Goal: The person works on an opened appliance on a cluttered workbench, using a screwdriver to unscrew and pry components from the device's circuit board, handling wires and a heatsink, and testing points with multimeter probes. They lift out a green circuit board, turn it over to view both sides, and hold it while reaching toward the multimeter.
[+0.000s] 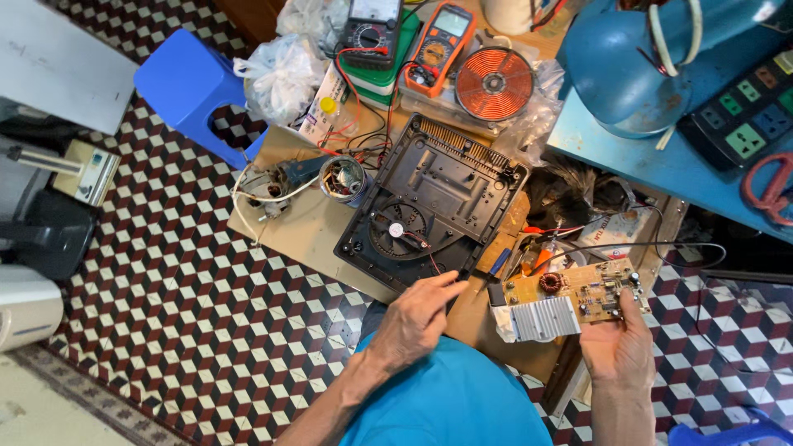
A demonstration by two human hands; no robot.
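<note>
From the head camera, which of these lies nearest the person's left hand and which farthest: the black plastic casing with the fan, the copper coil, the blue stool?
Measured from the left hand:
1. Black plastic casing, directly above the hand, its near edge beside the fingertips.
2. Copper coil, beyond the casing, up and slightly right.
3. Blue stool, on the tiled floor at upper left, farthest.

A blue plastic stool [188,85] stands on the checkered tile floor [190,306] beside crumpled white plastic bags [281,74]. On the cluttered tabletop [306,235] an orange multimeter [439,45] lies next to a dark one [372,31] resting on a green box [388,81]. A copper induction coil [494,83] sits just right of the orange meter. A blue rounded vessel [632,70] and a power strip [747,111] occupy the blue surface at right, near red-handled scissors [770,188].
</note>
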